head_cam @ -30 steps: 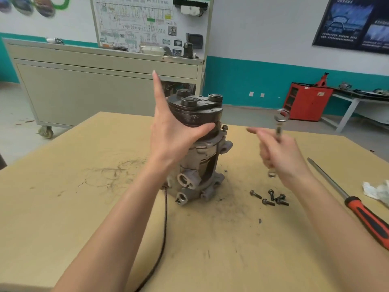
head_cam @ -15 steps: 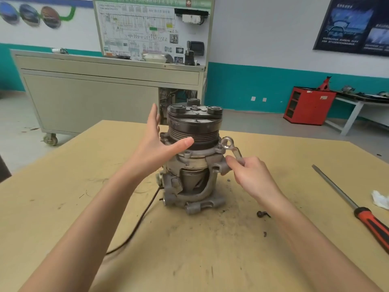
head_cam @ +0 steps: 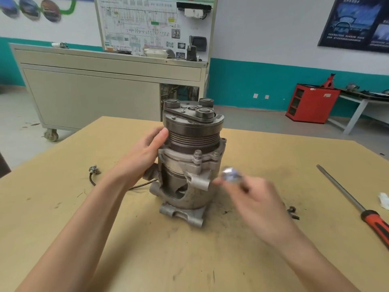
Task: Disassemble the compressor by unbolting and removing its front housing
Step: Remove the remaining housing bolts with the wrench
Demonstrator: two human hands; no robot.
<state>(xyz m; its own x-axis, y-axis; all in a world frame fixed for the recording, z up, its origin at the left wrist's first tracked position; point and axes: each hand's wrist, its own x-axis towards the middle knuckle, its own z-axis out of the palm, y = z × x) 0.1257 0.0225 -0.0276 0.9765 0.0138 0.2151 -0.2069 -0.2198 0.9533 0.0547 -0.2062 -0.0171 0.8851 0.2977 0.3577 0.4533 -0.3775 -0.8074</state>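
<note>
The compressor stood upright near the middle of the bench, its foot lugs resting on the board and its pulley uppermost. Below the pulley sat the housing, seated on the body. One bolt head showed in the housing's flange at the front.

The left hand gripped the compressor from its left side. The thumb lay against the pulley grooves, and the fingers wrapped round behind, out of sight.

The right hand was just beside the compressor's right flank, apart from it and heavily blurred. Its fingers were curled round a wrench, whose shiny ring end poked out toward the housing. Whether the ring touched any metal could not be told through the blur.

A few loose bolts lay on the bench to the right of that hand. Farther right lay a screwdriver with a red and black handle, its shaft pointing away from the person. A white rag sat at the bench's right edge. A thin cable ran from the compressor's left side across the bench to a small plug.

Beyond the bench stood a grey cart on castors carrying a wiring board, and a red cabinet stood by the far wall.
</note>
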